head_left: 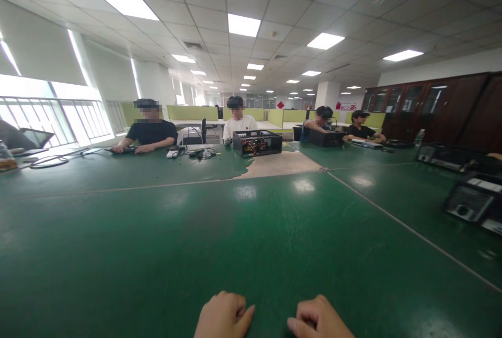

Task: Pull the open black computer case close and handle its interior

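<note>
Both hands at near table edge (274,233), side by side. Left hand (223,317) and right hand (319,319) curled into loose fists, holding nothing. Nearest gear, open case (257,143), sits way off at far edge, dead ahead.

Left hand (223,317), right hand (318,319) — fists on green table (251,233)

A big green table (274,233) is filling the room, with a worn patch (280,164) showing near its far side. Ceiling panels (243,25) are shining above. Daylight is coming through windows (55,118) on the left. Dark wooden cabinets (431,105) are standing along the right wall.
</note>
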{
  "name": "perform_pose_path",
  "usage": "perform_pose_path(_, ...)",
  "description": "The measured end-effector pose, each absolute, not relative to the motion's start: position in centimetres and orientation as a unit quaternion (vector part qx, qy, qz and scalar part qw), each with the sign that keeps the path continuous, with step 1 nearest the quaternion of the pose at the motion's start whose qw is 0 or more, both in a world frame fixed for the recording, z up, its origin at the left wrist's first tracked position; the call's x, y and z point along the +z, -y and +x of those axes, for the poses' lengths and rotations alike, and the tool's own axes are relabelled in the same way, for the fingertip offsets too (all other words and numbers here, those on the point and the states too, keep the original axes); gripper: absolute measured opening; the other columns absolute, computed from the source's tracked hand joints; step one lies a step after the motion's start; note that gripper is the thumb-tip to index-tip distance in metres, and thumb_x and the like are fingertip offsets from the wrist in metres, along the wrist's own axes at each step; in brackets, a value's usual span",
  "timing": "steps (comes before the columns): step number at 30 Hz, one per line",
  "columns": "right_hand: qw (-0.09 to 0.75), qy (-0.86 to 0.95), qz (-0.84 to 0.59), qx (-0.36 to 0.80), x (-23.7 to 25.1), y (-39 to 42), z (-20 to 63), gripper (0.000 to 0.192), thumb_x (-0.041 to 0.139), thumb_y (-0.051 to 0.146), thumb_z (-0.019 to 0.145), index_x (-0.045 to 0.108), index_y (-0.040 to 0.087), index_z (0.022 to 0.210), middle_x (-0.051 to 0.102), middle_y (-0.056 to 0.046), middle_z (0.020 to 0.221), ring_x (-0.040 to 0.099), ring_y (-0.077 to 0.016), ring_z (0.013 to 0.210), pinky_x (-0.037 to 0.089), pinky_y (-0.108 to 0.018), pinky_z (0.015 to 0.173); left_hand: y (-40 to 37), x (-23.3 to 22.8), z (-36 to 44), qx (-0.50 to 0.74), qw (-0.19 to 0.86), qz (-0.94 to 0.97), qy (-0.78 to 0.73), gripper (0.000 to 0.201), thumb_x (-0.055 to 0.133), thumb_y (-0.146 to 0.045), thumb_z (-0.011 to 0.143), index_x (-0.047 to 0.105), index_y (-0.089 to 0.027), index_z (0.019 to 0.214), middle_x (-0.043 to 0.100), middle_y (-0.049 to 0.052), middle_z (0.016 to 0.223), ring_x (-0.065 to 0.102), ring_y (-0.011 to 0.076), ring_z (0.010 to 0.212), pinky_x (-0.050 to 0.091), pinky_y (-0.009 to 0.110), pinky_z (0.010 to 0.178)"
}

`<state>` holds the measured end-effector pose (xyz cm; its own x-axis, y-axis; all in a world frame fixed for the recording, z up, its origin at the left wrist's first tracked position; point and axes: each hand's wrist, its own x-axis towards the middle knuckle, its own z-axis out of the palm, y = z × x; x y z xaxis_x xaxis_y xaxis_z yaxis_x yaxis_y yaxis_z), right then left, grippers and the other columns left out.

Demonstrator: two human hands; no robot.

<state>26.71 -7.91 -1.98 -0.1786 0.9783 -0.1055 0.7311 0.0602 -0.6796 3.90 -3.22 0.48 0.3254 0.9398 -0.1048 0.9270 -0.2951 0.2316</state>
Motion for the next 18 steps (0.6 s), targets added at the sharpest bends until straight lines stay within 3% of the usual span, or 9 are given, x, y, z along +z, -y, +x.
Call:
perform_pose_path(4, 0.218, 0.718, -0.594, 0.292, -1.0, 8.7, 27.2, 0.03, 0.05, 0.044, 0.083, 0.069, 0.02, 0.079, 0.061, 0.0, 0.068, 0.053, -0.014, 0.067, 0.036, -0.026, 0.067, 3.1, 0.4, 3.8, 0.033, 0.127, 0.806, -0.577, 0.035, 0.043, -0.04, 0.086, 0.057, -0.02, 0.061, 0.066, 0.003, 0.071, 0.059, 0.0208, 0.075, 0.032, 0.03, 0.064)
perform_pose_path(9, 0.261, 0.699, -0.619, 0.243, 0.7, 11.0, 30.4, 0.038, 0.047, 0.049, 0.087, 0.066, 0.024, 0.108, 0.068, -0.003, 0.085, 0.062, -0.0167, 0.076, 0.044, -0.025, 0.072, 2.9, 0.2, 3.6, 0.043, 0.149, 0.806, -0.572, 0.036, 0.042, -0.042, 0.085, 0.045, -0.019, 0.057, 0.06, 0.002, 0.066, 0.055, 0.0201, 0.072, 0.029, 0.03, 0.063)
perform_pose_path(14, 0.368, 0.61, -0.689, 0.134, 2.0, 13.8, 36.3, 0.039, 0.053, 0.058, 0.082, 0.071, 0.027, 0.098, 0.071, -0.004, 0.093, 0.066, -0.021, 0.088, 0.052, -0.026, 0.077, 2.6, 0.3, 3.2, 0.068, 0.19, 0.802, -0.562, 0.038, 0.041, -0.046, 0.084, 0.039, -0.02, 0.057, 0.05, 0.0, 0.063, 0.05, 0.0184, 0.069, 0.029, 0.03, 0.063)
perform_pose_path(18, 0.445, 0.522, -0.728, -0.004, 4.2, 15.3, 42.1, 0.04, 0.056, 0.063, 0.075, 0.07, 0.03, 0.093, 0.069, -0.005, 0.104, 0.064, -0.0276, 0.097, 0.052, -0.038, 0.084, 1.5, -0.1, 2.3, 0.145, 0.274, 0.788, -0.532, 0.042, 0.039, -0.052, 0.083, 0.035, -0.02, 0.056, 0.037, -0.003, 0.058, 0.039, 0.0141, 0.06, 0.027, 0.027, 0.057)
